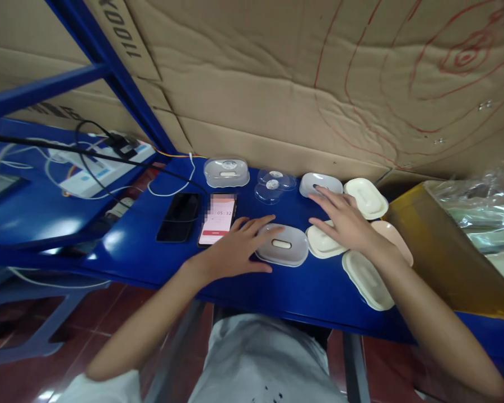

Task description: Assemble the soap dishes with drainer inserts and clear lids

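My left hand (239,251) is open, its fingers spread over the left edge of a grey oval plastic dish (293,254) with a pale insert in its centre. Whether the fingertips touch the dish, I cannot tell. My right hand (348,221) is open too, with fingers stretched out. It hovers over a cream oval dish (325,246), and its fingertips reach another grey oval dish (330,182) near the cardboard. More cream dishes (366,198) and a peach one (392,239) lie around the right forearm, partly hidden by it.
Clear oval lids (273,193) and a grey dish under a clear lid (227,173) stand at the back. Two phones lie left, one with a lit screen (219,218). A power strip (109,168) with cables sits far left. An open carton (449,257) flanks the right.
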The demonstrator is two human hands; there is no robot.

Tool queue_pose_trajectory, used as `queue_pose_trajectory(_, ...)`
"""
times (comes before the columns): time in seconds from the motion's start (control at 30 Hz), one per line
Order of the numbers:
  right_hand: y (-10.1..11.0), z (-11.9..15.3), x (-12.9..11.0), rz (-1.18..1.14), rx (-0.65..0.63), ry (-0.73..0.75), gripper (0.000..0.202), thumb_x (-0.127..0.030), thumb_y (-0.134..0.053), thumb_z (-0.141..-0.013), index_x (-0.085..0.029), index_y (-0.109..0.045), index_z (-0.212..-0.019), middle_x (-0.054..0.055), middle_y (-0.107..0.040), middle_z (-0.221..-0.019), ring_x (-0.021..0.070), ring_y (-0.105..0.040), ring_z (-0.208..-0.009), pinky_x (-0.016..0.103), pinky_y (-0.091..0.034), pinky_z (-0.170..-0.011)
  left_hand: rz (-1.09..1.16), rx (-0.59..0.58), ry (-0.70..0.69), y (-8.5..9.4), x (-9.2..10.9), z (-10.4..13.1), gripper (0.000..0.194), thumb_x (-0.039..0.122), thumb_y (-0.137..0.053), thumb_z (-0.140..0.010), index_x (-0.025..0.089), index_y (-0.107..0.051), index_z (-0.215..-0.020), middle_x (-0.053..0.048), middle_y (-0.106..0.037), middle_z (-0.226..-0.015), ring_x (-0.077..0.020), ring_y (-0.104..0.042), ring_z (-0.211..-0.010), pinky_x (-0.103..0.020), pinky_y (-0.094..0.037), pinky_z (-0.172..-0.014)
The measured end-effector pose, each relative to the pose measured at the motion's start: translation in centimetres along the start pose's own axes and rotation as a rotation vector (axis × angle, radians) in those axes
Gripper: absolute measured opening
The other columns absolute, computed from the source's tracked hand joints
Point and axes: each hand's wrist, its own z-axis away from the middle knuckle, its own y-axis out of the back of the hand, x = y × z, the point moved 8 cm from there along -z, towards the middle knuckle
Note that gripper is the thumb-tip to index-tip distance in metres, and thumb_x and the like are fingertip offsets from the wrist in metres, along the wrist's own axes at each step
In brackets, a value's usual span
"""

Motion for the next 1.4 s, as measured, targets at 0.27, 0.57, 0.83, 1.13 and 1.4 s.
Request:
queue_pose_trajectory(0.27,-5.8,-13.1,2.9,-0.078,-0.087,-0.026,0.074,-0.061,-0.058,-0.104,-0.018,-0.046,-0.163,0.024,-0.05,-0.166,0.0434,-0.048,-0.153,0.069,-0.029,-0.122,0.096,0.118,0.003,4.0,-2.9,-3.8,0.088,0.059,-0.074,-0.1,0.031,-0.032,-0.172,-0.017,-0.033,-0.177,-0.0391,-0.035,-0.163,-0.061,-0.035,-0.13)
queue_pose_trajectory(0.57,-7.6,-12.4,0.6,-0.136,-0.125,0.03,0.062,-0.062,-0.064,-0.102,-0.026,-0.059,-0.152,0.017,-0.065,-0.15,0.039,-0.061,-0.137,0.061,-0.037,-0.116,-0.014,0.291,0.07,5.4,-4.6,-2.4,0.072,0.054,-0.064,-0.107,0.028,-0.037,-0.168,-0.018,-0.043,-0.17,-0.0375,-0.043,-0.158,-0.06,-0.04,-0.127)
queue_pose_trajectory(0.83,-5.5,-8.2,-1.4,-0.265,-0.078,0.003,0.064,-0.053,-0.076,-0.096,-0.028,-0.054,-0.151,0.016,-0.056,-0.16,0.0385,-0.055,-0.147,0.06,-0.037,-0.12,-0.021,0.211,0.039,3.7,-4.8,-3.1,0.087,0.061,-0.074,-0.099,0.029,-0.035,-0.171,-0.019,-0.038,-0.174,-0.0408,-0.038,-0.16,-0.065,-0.029,-0.131)
queue_pose_trajectory(1.13,-2.1,1.5,-4.1,-0.386,0.02,0.036,0.064,-0.048,-0.074,-0.097,-0.033,-0.049,-0.154,0.015,-0.052,-0.165,0.0374,-0.052,-0.152,0.059,-0.046,-0.118,0.183,-0.046,-0.057,1.7,-1.4,-1.7,0.13,0.078,-0.091,-0.071,0.039,-0.024,-0.175,-0.016,-0.019,-0.183,-0.0482,-0.022,-0.167,-0.075,-0.015,-0.133)
queue_pose_trajectory(1.4,-4.1,4.6,-6.7,-0.319,-0.068,0.091,0.057,-0.046,-0.071,-0.102,-0.031,-0.054,-0.155,0.014,-0.048,-0.17,0.0372,-0.056,-0.146,0.061,-0.05,-0.116,0.128,-0.161,-0.106,-1.1,0.0,-1.6,0.112,0.066,-0.089,-0.083,0.04,-0.028,-0.174,-0.015,-0.03,-0.18,-0.0429,-0.025,-0.168,-0.073,-0.016,-0.133)
